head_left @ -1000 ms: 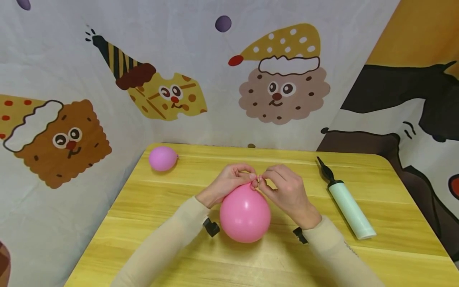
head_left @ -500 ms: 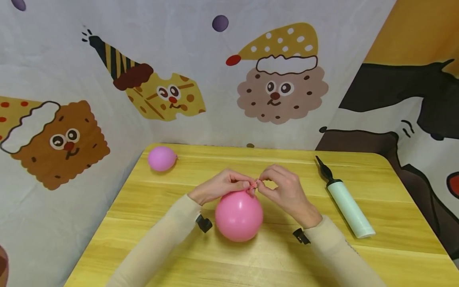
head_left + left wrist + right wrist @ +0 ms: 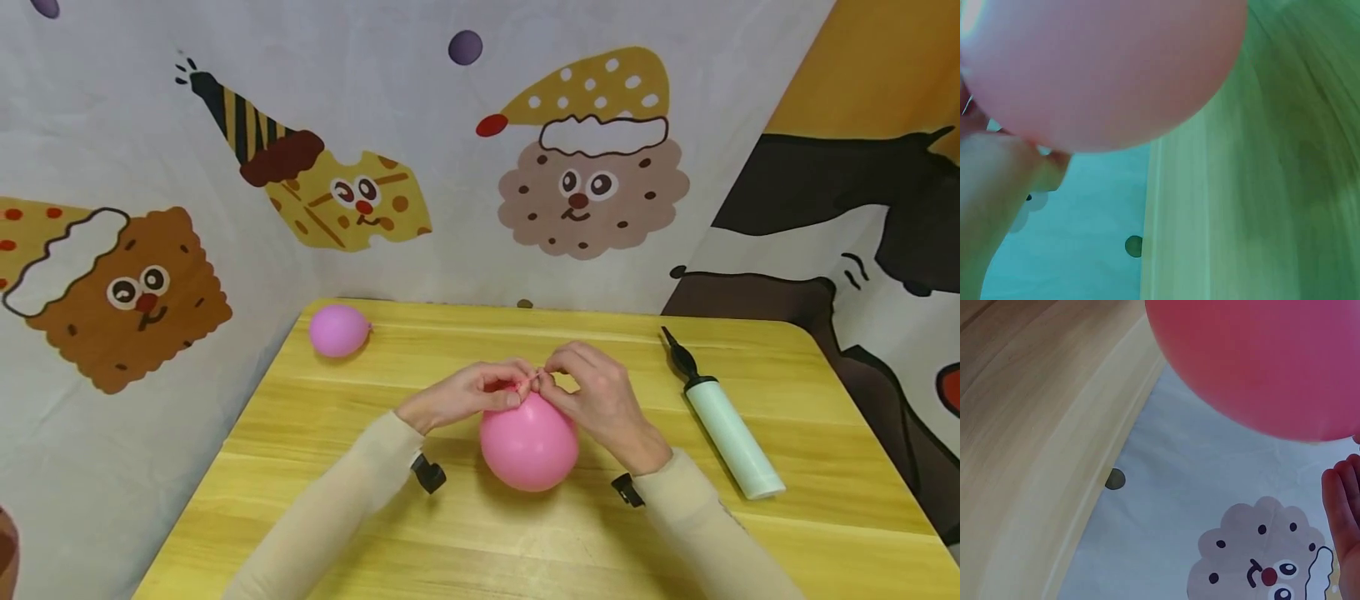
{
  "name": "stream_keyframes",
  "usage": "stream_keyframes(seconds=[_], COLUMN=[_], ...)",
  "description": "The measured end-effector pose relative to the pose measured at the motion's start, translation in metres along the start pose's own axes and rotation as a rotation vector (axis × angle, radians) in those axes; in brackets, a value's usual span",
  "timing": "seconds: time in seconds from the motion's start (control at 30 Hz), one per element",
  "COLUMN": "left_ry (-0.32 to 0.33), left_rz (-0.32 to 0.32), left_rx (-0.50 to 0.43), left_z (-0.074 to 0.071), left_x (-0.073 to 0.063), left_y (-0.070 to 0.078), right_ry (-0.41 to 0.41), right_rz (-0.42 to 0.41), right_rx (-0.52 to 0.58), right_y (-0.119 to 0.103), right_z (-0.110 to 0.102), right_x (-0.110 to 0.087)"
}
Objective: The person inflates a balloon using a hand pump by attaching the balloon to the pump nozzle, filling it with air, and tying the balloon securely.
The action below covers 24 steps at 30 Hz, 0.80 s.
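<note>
Now | both hands [image 3: 536, 392] pinch, seemingly, round glossy pink balloon [image 3: 528, 446] neck

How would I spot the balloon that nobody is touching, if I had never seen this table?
Start at the yellow wooden table and look to its far left corner by the cartoon cloth. The small balloon lies there alone. It is paler, more lilac and smaller than the pink balloon held between both hands.

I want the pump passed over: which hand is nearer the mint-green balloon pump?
Right. The right hand pinches the pink balloon's neck with the balloon pump lying on its outer side; the left hand is beyond the balloon, farther away.
</note>
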State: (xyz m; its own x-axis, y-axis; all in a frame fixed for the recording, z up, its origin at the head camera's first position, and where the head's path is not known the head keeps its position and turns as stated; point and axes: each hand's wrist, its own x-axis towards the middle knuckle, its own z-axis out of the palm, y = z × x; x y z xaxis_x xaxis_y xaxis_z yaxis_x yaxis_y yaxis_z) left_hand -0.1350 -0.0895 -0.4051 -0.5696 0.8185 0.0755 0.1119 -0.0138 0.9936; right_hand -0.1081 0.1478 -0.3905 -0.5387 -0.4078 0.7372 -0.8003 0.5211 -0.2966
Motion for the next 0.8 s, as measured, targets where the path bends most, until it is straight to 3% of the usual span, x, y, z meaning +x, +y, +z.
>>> stream_keyframes(seconds=[0.17, 0.43, 0.8], left_ry=[0.142, 0.425, 0.689], left_rz=[0.042, 0.094, 0.160], left_rx=[0.000, 0.055, 0.163], left_z=[0.007, 0.021, 0.032], left_x=[0.004, 0.010, 0.017], left_y=[-0.005, -0.005, -0.008], right_ry=[0.008, 0.031, 0.034], right_rz=[0.015, 0.013, 0.066], right_rx=[-0.035, -0.068, -0.128], right_y=[-0.001, -0.006, -0.010], right_z=[0.000, 0.002, 0.008], right_x=[0.000, 0.003, 0.006])
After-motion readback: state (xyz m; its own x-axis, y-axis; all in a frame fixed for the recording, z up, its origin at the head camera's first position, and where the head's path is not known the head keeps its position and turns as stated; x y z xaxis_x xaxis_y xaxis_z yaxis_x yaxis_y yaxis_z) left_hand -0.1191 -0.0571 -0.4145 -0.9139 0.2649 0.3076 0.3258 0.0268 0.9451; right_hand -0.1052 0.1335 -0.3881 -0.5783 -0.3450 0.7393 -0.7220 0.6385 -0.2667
